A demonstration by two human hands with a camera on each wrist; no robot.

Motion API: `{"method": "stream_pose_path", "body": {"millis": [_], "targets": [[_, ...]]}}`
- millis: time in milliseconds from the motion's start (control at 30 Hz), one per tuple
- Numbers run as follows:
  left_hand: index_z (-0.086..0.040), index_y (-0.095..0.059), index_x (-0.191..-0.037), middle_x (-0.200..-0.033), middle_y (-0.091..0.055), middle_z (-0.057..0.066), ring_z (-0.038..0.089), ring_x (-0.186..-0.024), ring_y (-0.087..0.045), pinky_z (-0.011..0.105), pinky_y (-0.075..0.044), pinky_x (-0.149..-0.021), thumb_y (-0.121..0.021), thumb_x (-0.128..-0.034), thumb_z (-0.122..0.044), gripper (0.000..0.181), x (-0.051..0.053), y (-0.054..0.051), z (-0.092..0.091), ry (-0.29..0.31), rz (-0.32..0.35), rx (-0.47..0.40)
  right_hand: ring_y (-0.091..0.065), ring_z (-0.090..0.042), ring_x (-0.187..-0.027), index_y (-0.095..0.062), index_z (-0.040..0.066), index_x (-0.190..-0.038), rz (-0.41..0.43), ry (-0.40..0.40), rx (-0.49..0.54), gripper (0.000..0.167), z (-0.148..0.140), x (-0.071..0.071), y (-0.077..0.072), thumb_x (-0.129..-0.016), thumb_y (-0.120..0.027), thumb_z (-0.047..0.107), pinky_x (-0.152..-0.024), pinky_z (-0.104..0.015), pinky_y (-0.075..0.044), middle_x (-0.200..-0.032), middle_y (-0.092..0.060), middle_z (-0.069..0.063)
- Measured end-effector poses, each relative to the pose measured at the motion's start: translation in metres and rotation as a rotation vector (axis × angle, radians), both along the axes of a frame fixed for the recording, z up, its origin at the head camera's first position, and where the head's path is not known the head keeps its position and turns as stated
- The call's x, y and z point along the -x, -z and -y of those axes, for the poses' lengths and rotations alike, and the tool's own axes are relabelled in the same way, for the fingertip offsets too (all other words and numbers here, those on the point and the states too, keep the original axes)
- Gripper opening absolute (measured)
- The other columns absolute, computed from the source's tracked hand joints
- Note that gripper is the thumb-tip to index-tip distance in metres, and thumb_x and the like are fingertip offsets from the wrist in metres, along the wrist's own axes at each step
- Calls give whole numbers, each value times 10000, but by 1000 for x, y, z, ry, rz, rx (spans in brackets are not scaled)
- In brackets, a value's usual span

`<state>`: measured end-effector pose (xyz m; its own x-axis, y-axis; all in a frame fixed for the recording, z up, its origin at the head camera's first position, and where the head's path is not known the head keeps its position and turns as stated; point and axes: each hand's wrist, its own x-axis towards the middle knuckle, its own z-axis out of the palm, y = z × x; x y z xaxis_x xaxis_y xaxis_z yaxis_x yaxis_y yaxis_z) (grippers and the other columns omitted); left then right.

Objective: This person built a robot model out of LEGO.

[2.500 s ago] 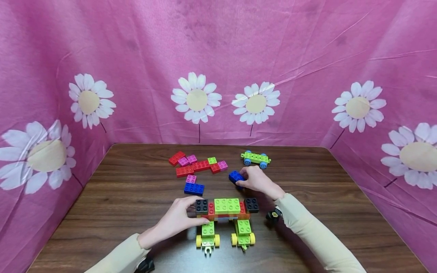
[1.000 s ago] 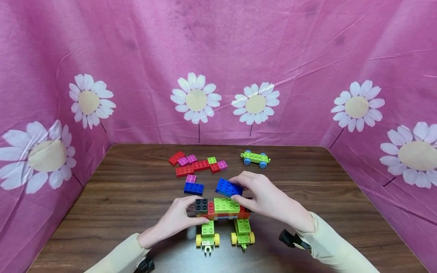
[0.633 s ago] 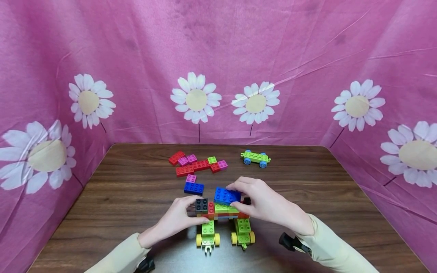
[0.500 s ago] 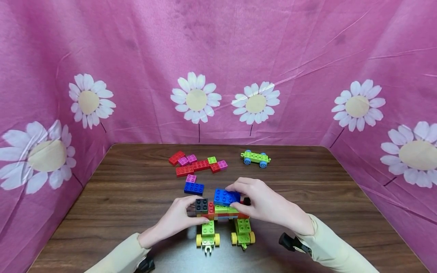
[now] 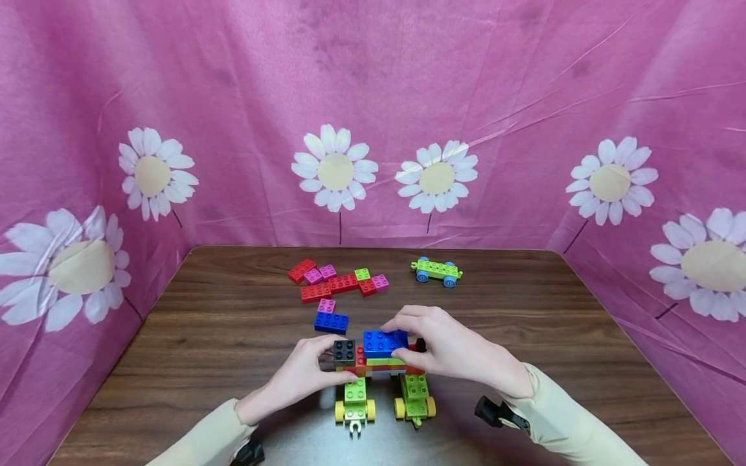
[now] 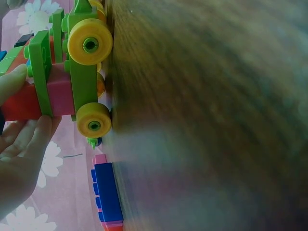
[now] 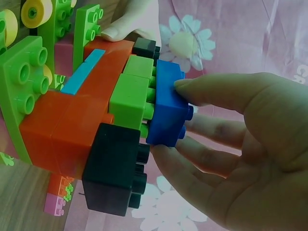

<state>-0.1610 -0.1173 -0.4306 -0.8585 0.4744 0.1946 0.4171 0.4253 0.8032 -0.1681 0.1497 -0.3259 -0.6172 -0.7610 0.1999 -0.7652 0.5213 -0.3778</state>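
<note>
A wheeled brick model stands near the table's front, with green wheeled bases (image 5: 355, 392), red bricks and a black brick (image 5: 344, 351) at its left end. My left hand (image 5: 300, 372) grips that end, thumb in front and fingers behind. My right hand (image 5: 449, 343) pinches a blue brick (image 5: 379, 343) over the two light green bricks. In the right wrist view the blue brick (image 7: 167, 106) sits against the studs of the green bricks (image 7: 129, 98), studs still partly showing between them. The right hand partly hides the second black brick in the head view.
Behind the model lie another blue brick (image 5: 331, 322) and a pink brick (image 5: 326, 305) touching it. Farther back are red bricks (image 5: 315, 292) with pink and green ones, and a green car base (image 5: 437, 270) with blue wheels at the back right.
My right hand has taken the blue brick from the table behind the model, carried it left and forward, and lowered it onto the green bricks. My left hand has kept its grip.
</note>
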Motion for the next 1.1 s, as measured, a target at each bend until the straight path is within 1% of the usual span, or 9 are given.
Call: {"method": "stream_pose_path", "body": {"millis": [167,367,433,533,633,867,967,1100], "targets": [[-146,-701,-1123,-1041,-758,-6,96,-948,-706,225,-565,-828,-797,-825,-353,375,0,0,0,-2,-3,5,-557,-24,-782,-696,106,-1162,11,-18,6,301,-1,2,1,-873,-751,172,-626,-121,-487,-1066,-703,-8],[-135,-699,-1129,-1052,-757,3,102,-955,-708,220,-566,-828,-792,-831,-353,381,0,0,0,2,3,1,-535,-16,-729,-679,108,-1202,79,1,-11,308,-2,2,0,-901,-718,158,-601,-126,-479,-1109,-722,-10],[-132,-698,-1126,-1053,-755,7,101,-954,-708,216,-565,-827,-793,-831,-347,377,0,0,0,3,11,-3,-535,-18,-720,-676,104,-1208,87,8,-18,312,-2,2,0,-904,-715,159,-601,-130,-482,-1116,-727,-12],[-141,-698,-1117,-1051,-753,8,95,-949,-706,210,-563,-824,-792,-832,-344,363,0,0,0,5,19,-5,-581,-52,-739,-677,96,-1207,87,15,-22,315,-2,2,0,-901,-720,161,-630,-134,-501,-1119,-731,-19],[-148,-698,-1110,-1047,-753,5,92,-946,-705,206,-563,-820,-794,-831,-343,354,0,0,0,4,19,-4,-623,-88,-794,-680,86,-1200,71,15,-23,318,-2,1,0,-894,-728,154,-681,-144,-523,-1124,-734,-34],[-155,-703,-1102,-1033,-757,-18,86,-942,-703,215,-561,-818,-795,-825,-360,357,0,0,0,-14,-15,15,-626,-40,-875,-679,106,-1210,79,34,-37,337,-2,0,0,-890,-740,192,-758,-180,-561,-1140,-731,-20],[-157,-703,-1099,-1029,-757,-18,87,-939,-702,226,-564,-819,-797,-824,-358,353,0,-1,-1,-17,-15,17,-632,-35,-884,-680,112,-1213,86,38,-40,343,-4,0,-1,-889,-743,206,-764,-200,-572,-1141,-732,-12],[-155,-702,-1103,-1030,-758,-14,91,-940,-702,237,-567,-821,-796,-826,-354,354,0,-2,-1,-15,-2,16,-666,-52,-924,-683,98,-1221,88,19,-36,350,-5,1,-1,-893,-738,206,-777,-245,-591,-1159,-734,-31]]}}
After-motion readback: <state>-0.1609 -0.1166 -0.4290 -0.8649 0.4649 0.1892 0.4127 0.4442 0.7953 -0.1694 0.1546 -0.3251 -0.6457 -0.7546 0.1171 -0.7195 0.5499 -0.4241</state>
